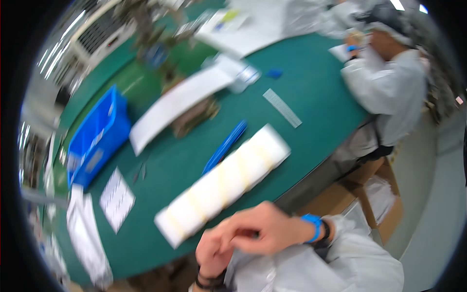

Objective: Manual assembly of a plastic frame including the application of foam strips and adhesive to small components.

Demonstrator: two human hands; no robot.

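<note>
Close to the table's near edge, my right hand (267, 228) reaches across to my left hand (212, 249), and their fingers meet. Both hands have bent, closed fingers; blur and overlap hide whatever may be between them. Just beyond them on the green table lies a long white block (232, 171) crossed by pale yellow bands, perhaps foam or wrapped material. Behind that block is a slim blue tool or pen-like object (224, 147), partly covered by it. A blue band (313, 227) circles my right wrist.
At left stand a blue bin (99, 134), a printed sheet (117, 199) and a white plastic bag (87, 238). A curved white sheet (177, 104) and a perforated strip (282, 108) lie farther off. A co-worker (389, 82) sits at right, near cardboard boxes (389, 209).
</note>
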